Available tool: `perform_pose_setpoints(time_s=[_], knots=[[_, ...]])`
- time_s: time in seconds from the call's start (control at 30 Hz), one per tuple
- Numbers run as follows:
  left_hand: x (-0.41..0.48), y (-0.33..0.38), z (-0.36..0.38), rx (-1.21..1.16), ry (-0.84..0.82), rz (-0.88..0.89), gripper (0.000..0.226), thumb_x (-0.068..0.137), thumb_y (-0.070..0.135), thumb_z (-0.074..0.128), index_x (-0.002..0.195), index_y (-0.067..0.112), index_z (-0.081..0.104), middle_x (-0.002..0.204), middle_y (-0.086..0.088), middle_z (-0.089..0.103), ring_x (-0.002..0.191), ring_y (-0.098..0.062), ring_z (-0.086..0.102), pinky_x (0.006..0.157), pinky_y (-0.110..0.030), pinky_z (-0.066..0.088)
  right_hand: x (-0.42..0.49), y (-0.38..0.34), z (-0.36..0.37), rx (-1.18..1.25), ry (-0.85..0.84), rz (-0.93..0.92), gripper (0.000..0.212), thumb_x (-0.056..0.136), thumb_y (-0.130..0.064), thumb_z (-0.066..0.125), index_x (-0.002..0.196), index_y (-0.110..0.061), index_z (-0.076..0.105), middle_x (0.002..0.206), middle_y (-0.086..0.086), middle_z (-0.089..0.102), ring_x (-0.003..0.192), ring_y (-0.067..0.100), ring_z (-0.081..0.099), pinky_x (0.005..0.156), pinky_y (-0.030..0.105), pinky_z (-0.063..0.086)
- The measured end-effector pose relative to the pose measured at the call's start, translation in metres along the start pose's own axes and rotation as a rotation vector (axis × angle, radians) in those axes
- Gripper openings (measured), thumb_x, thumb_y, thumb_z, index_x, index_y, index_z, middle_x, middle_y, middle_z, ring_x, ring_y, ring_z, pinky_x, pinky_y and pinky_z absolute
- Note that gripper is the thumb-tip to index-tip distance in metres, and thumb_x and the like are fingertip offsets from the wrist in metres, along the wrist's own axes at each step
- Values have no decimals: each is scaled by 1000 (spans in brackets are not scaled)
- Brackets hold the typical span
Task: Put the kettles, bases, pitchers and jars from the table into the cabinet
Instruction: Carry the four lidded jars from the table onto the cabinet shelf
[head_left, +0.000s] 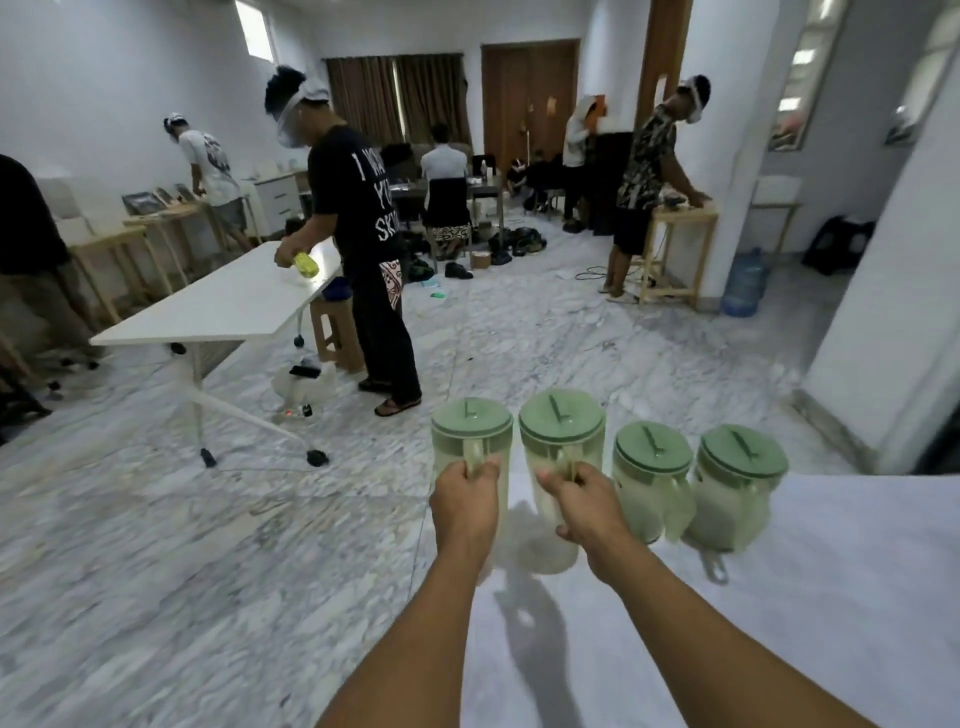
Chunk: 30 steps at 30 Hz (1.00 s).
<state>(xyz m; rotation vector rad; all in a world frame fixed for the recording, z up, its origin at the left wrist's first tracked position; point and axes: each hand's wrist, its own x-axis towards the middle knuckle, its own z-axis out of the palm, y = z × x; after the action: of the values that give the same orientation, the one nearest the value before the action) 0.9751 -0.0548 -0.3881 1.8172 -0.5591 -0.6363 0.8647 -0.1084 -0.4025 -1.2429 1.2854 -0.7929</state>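
Note:
Several clear pitchers with green lids stand in a row at the far left edge of the white table (831, 597). My left hand (467, 501) is closed around the handle of the leftmost pitcher (470, 431). My right hand (584, 499) grips the handle of the second pitcher (561, 428). Whether these two pitchers rest on the table or are lifted, I cannot tell. Two more pitchers stand untouched to the right, one (652, 467) beside my right hand and the other (740, 473) at the row's end. No cabinet is in view.
A marble floor (182, 545) lies to the left of the table. A person in a black shirt (363, 234) stands at a white folding table (223, 306) ahead left. Other people work at wooden tables farther back. A white pillar (893, 312) rises at the right.

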Motion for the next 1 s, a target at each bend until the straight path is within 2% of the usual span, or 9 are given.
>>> perform_pose_setpoints(time_s=[0.07, 0.1, 0.27, 0.37, 0.43, 0.6, 0.8, 0.93, 1.0], knots=[[-10, 19, -22, -13, -32, 75, 33, 89, 42, 58, 75, 13, 63, 79, -7, 67, 78, -28, 62, 63, -31, 41, -31, -22, -3, 43, 59, -38, 25, 92, -33, 64, 108, -13, 63, 108, 5, 64, 94, 22, 57, 77, 40, 53], [-18, 29, -33, -20, -52, 114, 34, 89, 43, 57, 74, 12, 62, 80, -8, 66, 77, -28, 61, 64, -31, 41, -48, -32, -6, 66, 98, -51, 28, 93, -34, 63, 110, -12, 62, 110, 5, 62, 96, 24, 55, 78, 41, 52], [-64, 63, -77, -73, -198, 283, 37, 90, 40, 58, 66, 12, 53, 78, -7, 57, 72, -26, 51, 63, -29, 34, -123, -65, -31, 138, 309, -128, 35, 93, -34, 64, 120, -12, 61, 123, 10, 62, 110, 30, 56, 92, 51, 53], [-91, 79, -88, -69, -279, 332, 41, 89, 42, 59, 81, 2, 66, 85, -12, 67, 74, -29, 56, 62, -29, 36, -164, -78, -57, 166, 415, -131, 35, 93, -32, 64, 120, -10, 61, 125, 11, 61, 111, 31, 56, 92, 50, 53], [-111, 93, -83, -68, -331, 373, 40, 89, 42, 58, 85, 2, 67, 93, -17, 70, 80, -32, 60, 64, -29, 38, -192, -88, -81, 181, 484, -149, 36, 93, -32, 64, 120, -9, 61, 126, 12, 61, 114, 32, 57, 91, 50, 53], [-191, 129, -45, -74, -493, 486, 41, 90, 40, 57, 91, 1, 69, 94, -17, 69, 83, -32, 60, 67, -31, 39, -269, -95, -163, 215, 691, -183, 40, 94, -32, 63, 126, -8, 60, 125, 8, 58, 108, 28, 54, 92, 49, 54], [-319, 156, 39, -116, -757, 587, 45, 88, 44, 57, 97, 2, 71, 100, -17, 71, 91, -34, 64, 70, -32, 42, -363, -76, -285, 229, 1008, -203, 39, 91, -33, 65, 124, -12, 63, 122, 9, 62, 106, 29, 56, 77, 41, 52], [-420, 164, 99, -132, -947, 638, 44, 90, 41, 57, 99, 0, 71, 100, -16, 70, 82, -29, 57, 68, -30, 40, -423, -46, -376, 239, 1191, -181, 44, 89, -35, 66, 126, -12, 61, 123, 10, 64, 108, 30, 58, 90, 48, 56], [-478, 164, 129, -147, -1049, 667, 43, 90, 40, 57, 98, 0, 71, 99, -17, 70, 78, -26, 57, 65, -29, 39, -455, -28, -424, 250, 1283, -169, 44, 88, -36, 67, 125, -13, 62, 122, 12, 65, 107, 31, 61, 90, 51, 56]])
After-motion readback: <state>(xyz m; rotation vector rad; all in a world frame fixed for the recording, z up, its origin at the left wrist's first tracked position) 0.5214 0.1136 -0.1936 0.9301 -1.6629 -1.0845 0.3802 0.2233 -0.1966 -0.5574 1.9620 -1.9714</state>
